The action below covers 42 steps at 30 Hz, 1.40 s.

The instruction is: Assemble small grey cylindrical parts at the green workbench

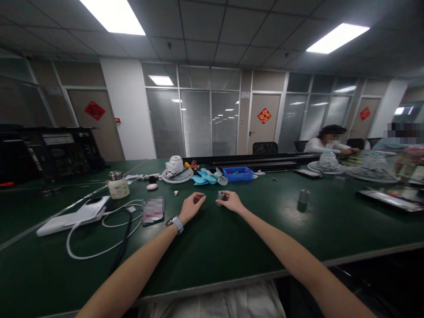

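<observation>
My right hand (231,202) grips a small grey cylinder (220,196) between thumb and fingers, upright at the tabletop. Whether its base touches the table I cannot tell. To its left, my left hand (192,206) is loosely curved, thumb and fingers apart, with nothing seen in it; a grey watch (175,224) is on that wrist. A second grey cylinder (304,197) stands alone on the green table (212,256), well to the right. Beyond my hands lie light blue fan blades (204,177) and a blue tray (237,174) with small parts inside.
Left of me are a phone (153,210), a white cable (89,256), a white device (74,217) and a cream bottle (118,187). A white fan (176,168) lies behind. At right are a flat panel (389,199), more fan parts (326,165) and a co-worker (323,143).
</observation>
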Available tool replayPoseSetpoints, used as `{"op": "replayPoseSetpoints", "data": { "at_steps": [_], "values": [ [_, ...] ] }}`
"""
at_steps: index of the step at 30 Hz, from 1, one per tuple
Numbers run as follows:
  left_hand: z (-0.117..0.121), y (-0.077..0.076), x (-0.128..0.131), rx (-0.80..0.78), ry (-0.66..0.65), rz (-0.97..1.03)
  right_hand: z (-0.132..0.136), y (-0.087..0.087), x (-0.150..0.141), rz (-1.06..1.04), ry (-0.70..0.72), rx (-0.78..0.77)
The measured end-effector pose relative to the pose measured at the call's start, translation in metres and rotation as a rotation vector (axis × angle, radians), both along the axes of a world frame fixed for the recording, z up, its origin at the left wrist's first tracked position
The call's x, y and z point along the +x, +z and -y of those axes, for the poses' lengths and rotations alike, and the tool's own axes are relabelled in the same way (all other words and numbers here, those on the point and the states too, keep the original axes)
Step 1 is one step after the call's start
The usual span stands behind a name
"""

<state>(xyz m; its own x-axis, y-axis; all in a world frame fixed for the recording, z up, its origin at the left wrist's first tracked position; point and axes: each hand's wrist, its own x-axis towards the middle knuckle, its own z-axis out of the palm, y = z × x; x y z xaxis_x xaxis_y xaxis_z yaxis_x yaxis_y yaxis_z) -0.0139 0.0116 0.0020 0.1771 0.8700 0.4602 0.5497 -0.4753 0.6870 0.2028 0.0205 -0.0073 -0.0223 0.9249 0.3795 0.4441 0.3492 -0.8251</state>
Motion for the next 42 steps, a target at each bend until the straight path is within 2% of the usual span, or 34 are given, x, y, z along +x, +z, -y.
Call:
{"op": "replayPoseSetpoints", "data": {
  "at_steps": [2, 5, 11, 15, 17, 20, 22, 25, 29, 31, 33, 35, 37, 40, 42],
  "values": [
    [0.006, 0.004, 0.006, 0.041, -0.043, 0.014, 0.006, -0.004, -0.03, -0.086, 0.127, 0.007],
    [0.01, 0.008, 0.014, 0.08, -0.074, -0.017, 0.014, -0.008, -0.053, -0.153, 0.2, 0.042],
    [0.004, 0.011, 0.022, 0.047, 0.023, 0.004, 0.015, -0.009, -0.054, -0.277, 0.241, -0.014],
    [-0.004, 0.01, 0.011, 0.046, 0.079, 0.041, 0.015, -0.007, -0.053, -0.294, 0.213, -0.053],
    [-0.007, 0.007, 0.002, 0.044, 0.069, -0.027, 0.017, -0.008, -0.054, -0.296, 0.208, -0.062],
    [-0.009, 0.002, -0.01, 0.029, 0.005, -0.253, 0.017, -0.01, -0.056, -0.302, 0.225, -0.053],
    [-0.009, -0.002, -0.013, 0.023, 0.022, -0.385, 0.013, -0.011, -0.053, -0.298, 0.208, -0.037],
    [-0.009, -0.006, -0.013, 0.029, 0.087, -0.498, 0.002, -0.008, -0.03, -0.245, 0.061, -0.013],
    [-0.014, -0.011, -0.011, 0.026, 0.096, -0.525, -0.009, 0.004, 0.036, -0.02, -0.376, 0.048],
    [-0.018, -0.012, -0.012, 0.029, 0.083, -0.489, -0.01, 0.008, 0.071, 0.106, -0.588, 0.015],
    [-0.021, -0.013, -0.013, 0.036, 0.091, -0.427, -0.008, 0.009, 0.097, 0.189, -0.722, -0.061],
    [-0.024, -0.014, -0.015, 0.035, 0.125, -0.362, -0.007, 0.006, 0.112, 0.235, -0.772, -0.122],
    [-0.025, -0.013, -0.015, 0.027, 0.162, -0.305, -0.006, 0.005, 0.118, 0.263, -0.761, -0.152],
    [-0.024, -0.012, -0.015, 0.017, 0.196, -0.22, -0.001, 0.007, 0.11, 0.274, -0.744, -0.175],
    [-0.024, -0.012, -0.014, 0.009, 0.22, -0.163, 0.006, 0.013, 0.093, 0.325, -0.788, -0.073]
  ]
}}
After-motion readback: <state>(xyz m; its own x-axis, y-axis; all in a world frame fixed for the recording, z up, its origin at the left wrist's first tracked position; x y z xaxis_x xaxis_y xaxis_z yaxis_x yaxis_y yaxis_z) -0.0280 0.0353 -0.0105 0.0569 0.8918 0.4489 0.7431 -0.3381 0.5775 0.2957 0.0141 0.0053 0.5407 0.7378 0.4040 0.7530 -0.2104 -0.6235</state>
